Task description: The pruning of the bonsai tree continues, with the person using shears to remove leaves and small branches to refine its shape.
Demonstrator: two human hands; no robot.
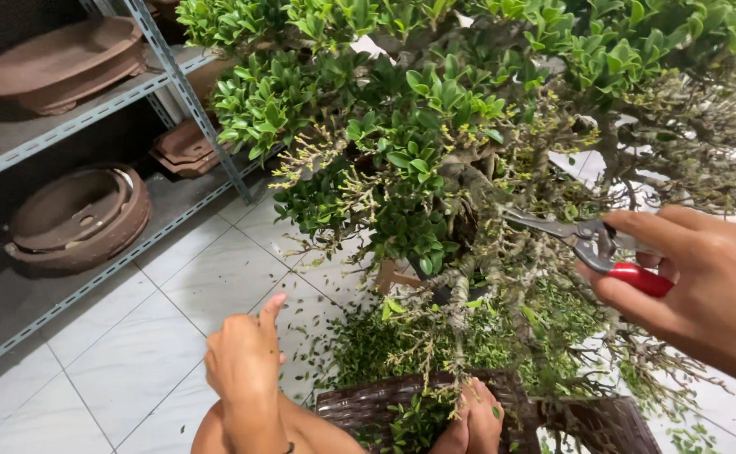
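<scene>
Head view: pruning of a bonsai tree [435, 143] was judged to be the step in hand. Red-handled shears [591, 240] were held closed-fisted in the right hand [704, 286], blades pushed among twigs just left of it. The left hand [246, 361] was kept empty and loosely curled, one finger raised, below the foliage and apart from it. A next cut would call for a twig set between the blades. A dark woven basket [368, 403], right of the left hand, was seen holding green clippings; more lay scattered on the tiled floor [133, 353]. Empty brown pots [78, 214] were stacked on metal shelves [91, 105] beyond.
</scene>
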